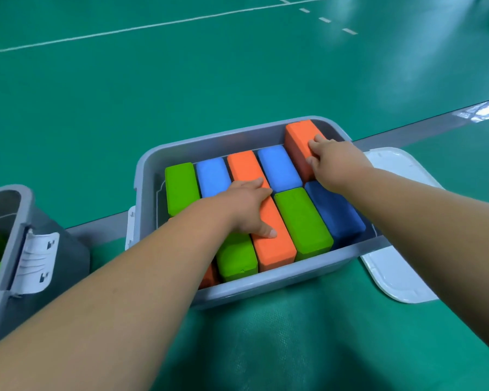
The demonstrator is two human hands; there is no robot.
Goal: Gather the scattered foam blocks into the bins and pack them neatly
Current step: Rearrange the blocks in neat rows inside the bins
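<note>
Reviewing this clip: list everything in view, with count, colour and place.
main bin: one, grey, centre, on floor
orange blocks: four, orange, main bin; one mostly hidden under left arm
green blocks: three, green, main bin
blue blocks: three, two light, one dark, main bin
second bin: one, grey, left edge; green blocks inside, count unclear
lid: one, white, floor, right of main bin
floor: one, green, white lines
left hand: one, flat on an orange block
right hand: one, holds raised orange block at far right
</note>
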